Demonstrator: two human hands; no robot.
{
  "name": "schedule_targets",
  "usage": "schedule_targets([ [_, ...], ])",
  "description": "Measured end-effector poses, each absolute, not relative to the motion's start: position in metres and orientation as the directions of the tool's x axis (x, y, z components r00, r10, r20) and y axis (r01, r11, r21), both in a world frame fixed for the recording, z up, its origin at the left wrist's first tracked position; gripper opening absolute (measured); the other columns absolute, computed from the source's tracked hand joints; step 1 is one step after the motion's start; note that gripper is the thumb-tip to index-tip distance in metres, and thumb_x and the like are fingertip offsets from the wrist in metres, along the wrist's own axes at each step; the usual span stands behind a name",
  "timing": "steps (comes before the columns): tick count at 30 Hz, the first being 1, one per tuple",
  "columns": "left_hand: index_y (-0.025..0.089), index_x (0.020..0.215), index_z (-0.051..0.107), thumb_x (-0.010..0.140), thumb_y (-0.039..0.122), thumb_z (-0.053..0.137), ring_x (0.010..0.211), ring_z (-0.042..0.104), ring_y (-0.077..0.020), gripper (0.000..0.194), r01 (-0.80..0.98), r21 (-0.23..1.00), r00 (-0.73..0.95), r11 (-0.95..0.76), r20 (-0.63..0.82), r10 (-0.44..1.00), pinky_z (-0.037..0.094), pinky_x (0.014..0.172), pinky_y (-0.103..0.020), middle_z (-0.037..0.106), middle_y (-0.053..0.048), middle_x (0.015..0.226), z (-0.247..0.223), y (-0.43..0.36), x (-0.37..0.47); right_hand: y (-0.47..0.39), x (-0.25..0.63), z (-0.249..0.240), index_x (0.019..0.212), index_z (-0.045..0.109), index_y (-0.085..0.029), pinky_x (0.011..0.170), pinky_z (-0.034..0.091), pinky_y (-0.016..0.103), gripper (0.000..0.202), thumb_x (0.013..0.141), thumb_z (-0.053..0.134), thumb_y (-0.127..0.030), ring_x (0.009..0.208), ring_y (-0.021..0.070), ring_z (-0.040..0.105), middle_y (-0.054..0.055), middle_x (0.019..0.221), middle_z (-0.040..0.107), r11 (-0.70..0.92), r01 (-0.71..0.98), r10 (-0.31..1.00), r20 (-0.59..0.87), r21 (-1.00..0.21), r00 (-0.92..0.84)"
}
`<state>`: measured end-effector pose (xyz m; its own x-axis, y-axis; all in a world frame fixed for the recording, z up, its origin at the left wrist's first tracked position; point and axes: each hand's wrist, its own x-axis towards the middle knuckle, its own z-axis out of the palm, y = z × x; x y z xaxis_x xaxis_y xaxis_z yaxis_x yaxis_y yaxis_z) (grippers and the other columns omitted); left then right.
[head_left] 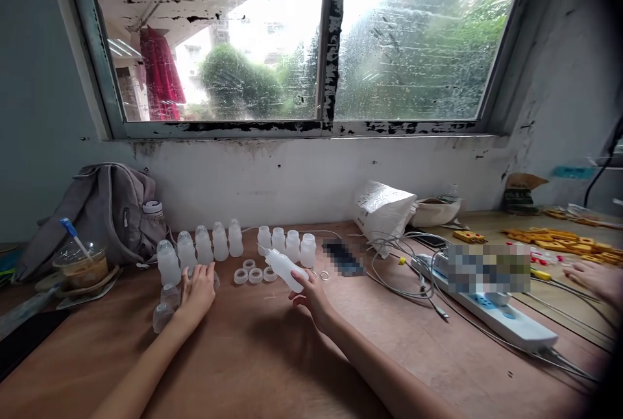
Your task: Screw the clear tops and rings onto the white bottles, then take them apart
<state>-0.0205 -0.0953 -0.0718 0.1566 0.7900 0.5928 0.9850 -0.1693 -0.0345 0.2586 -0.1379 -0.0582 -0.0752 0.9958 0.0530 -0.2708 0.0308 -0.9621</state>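
My right hand [311, 296] holds a frosted white bottle [287, 270] tilted to the upper left, with a thin tip at its top end. My left hand [199, 286] reaches over clear domed caps [170, 294] at the left; its fingertips touch or cover something there that I cannot make out. Behind it stands a row of several capped bottles [204, 244]. Several open bottles [293, 246] stand upright behind the held one. White rings [256, 275] lie flat between my hands, and two thin rings [324, 275] lie just right of the held bottle.
A drink cup [82, 266] and a grey backpack [114, 211] are at the left. On the right lie cables [399, 283], a power strip [516, 325], a white bag [384, 211] and orange parts [559, 240]. Another person's hand [594, 279] shows at the right edge.
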Motion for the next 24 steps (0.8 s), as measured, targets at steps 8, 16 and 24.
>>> schedule_targets([
  [8,0.016,0.103,0.054,0.082,0.046,0.038,0.079,0.056,-0.0196,0.039,0.474,0.762,0.001,-0.442,0.501,0.865,0.043,0.072,-0.031,0.058,-0.008,0.092,-0.055,-0.104,0.012,-0.130,0.267,-0.056,0.083,0.049,-0.016,0.033,0.026,0.019,0.034,0.075,0.047,-0.049,0.034,0.0046,0.035,-0.004,0.057,0.046,0.114,-0.171,0.993,0.117,-0.979,-0.006],
  [16,0.014,0.098,0.053,0.071,0.054,0.053,0.068,0.058,-0.0154,0.048,0.012,0.949,0.074,-0.316,0.314,0.947,0.044,0.062,-0.025,0.062,-0.006,0.082,-0.066,-0.121,0.038,-0.132,0.273,-0.054,0.068,0.049,-0.017,0.035,0.025,0.018,0.030,0.072,0.050,-0.047,0.046,0.0083,0.038,-0.003,0.055,0.044,0.228,0.021,0.973,0.229,-0.973,0.038],
  [24,0.013,0.089,0.055,0.067,0.054,0.057,0.065,0.058,-0.0158,0.046,0.014,0.961,0.109,-0.278,0.275,0.955,0.043,0.061,-0.025,0.062,-0.005,0.074,-0.067,-0.128,0.043,-0.138,0.270,-0.053,0.066,0.050,-0.019,0.040,0.030,0.019,0.026,0.073,0.051,-0.044,0.056,0.0125,0.045,-0.001,0.060,0.048,0.308,0.136,0.951,0.305,-0.942,-0.041],
])
